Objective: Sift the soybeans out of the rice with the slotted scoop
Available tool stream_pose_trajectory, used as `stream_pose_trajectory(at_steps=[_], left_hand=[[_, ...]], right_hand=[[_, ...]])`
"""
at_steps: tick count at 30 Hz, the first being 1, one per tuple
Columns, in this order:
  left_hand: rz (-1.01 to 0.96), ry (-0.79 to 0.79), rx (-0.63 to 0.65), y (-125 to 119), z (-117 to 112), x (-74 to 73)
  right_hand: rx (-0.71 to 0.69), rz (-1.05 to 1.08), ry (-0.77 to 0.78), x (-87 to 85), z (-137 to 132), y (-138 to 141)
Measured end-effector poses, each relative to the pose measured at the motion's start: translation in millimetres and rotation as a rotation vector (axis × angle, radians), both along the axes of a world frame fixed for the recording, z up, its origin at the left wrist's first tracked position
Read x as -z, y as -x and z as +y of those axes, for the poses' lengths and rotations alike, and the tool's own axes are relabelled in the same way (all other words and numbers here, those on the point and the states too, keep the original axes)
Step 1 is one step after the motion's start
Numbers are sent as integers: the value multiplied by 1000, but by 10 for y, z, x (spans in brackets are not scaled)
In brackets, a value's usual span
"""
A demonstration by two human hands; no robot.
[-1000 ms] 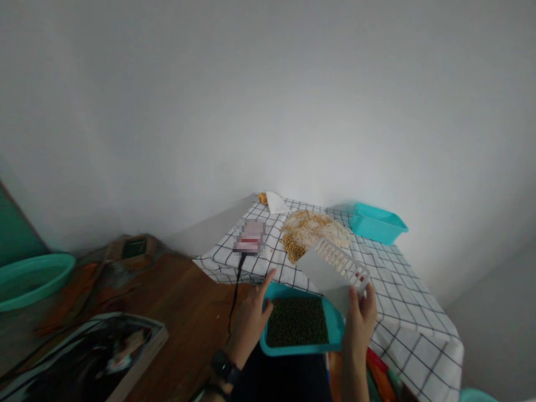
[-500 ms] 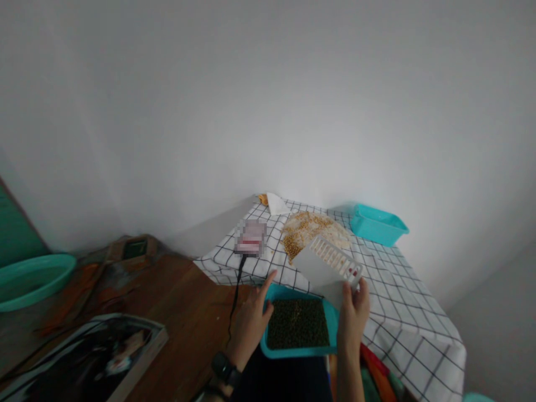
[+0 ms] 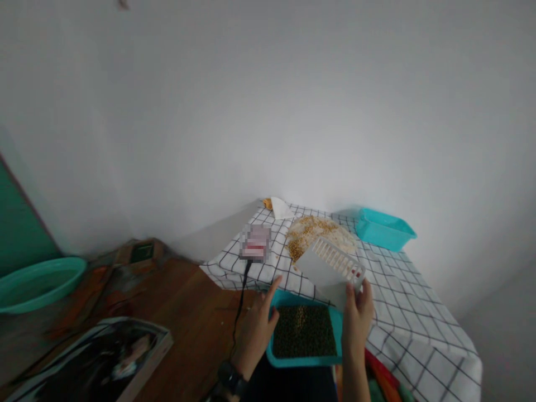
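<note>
My right hand grips the near corner of a white slotted plastic tray and holds it tilted above a turquoise tub filled with dark green beans. My left hand rests against the tub's left rim, its fingers curled on the edge and the thumb raised. A dark watch sits on that wrist. Behind the slotted tray a heap of yellow and pale beans lies on the checked tablecloth.
An empty turquoise tub stands at the back right of the checked cloth. A blurred-out small device with a black cable lies at the cloth's left edge. A wooden tabletop, a picture frame and a teal basin lie to the left.
The slotted tray has moved slightly left and lower, closer over the bean tub. My left hand stays on the rim. The view has shifted a little.
</note>
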State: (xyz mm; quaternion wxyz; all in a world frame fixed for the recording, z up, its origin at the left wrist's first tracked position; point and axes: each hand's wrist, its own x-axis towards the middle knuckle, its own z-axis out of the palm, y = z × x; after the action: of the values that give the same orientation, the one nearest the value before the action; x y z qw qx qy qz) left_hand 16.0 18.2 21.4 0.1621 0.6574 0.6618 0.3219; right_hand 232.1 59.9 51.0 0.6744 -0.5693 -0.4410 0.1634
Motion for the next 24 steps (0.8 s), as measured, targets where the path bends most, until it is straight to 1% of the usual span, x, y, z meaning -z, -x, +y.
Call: stream_pose_trajectory(at_steps=[5, 9, 13, 16, 21, 24], left_hand=[[-10, -5, 7, 2, -12, -18], [-13, -3, 9, 3, -4, -14], [-8, -7, 3, 0, 0, -1], [0, -11, -1, -1, 1, 11], [7, -9, 0, -1, 1, 8], [12, -13, 0, -1, 2, 15]], right_hand=[[-44, 7, -5, -33, 48, 38], [-161, 30, -50, -78, 169, 17], [-300, 87, -44, -115, 340, -44], [-377, 124, -48, -129, 414, -87], [-451, 194, -10, -137, 352, -135], [-448, 217, 23, -136, 269, -172]])
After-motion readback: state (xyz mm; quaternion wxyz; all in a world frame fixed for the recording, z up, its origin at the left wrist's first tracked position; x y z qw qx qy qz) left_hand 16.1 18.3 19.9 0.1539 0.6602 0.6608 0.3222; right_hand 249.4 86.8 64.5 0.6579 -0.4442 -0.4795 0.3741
